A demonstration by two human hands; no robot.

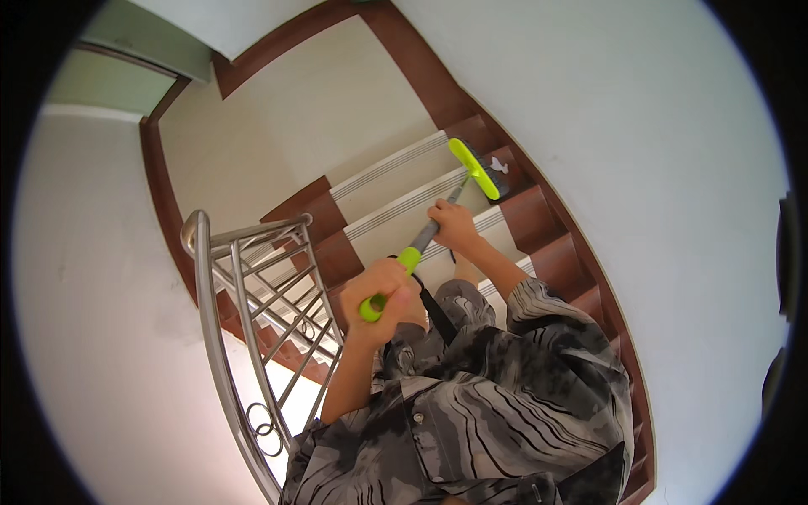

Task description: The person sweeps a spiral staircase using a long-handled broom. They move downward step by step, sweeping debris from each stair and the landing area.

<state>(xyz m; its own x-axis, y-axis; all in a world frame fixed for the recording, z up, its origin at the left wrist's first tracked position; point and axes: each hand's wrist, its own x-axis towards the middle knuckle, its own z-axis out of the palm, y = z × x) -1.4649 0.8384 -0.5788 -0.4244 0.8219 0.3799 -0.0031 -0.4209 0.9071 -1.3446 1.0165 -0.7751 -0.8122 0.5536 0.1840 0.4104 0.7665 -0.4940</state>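
A long-handled broom with a lime-green head (474,169) and dark bristles rests at the right side of the stairs, near the wall. My left hand (374,300) grips the green end of its handle, close to my body. Further down the grey pole, my right hand (453,225) is closed around it. Just beyond the bristles, a small crumpled white scrap (499,165) lies on the red-brown part of a step.
Pale steps with red-brown borders (527,211) meet a landing (297,101) at the top of the view. A stainless-steel railing (211,341) runs along the left. A white wall (631,189) borders the stairs at right. A greenish door (113,79) stands upper left.
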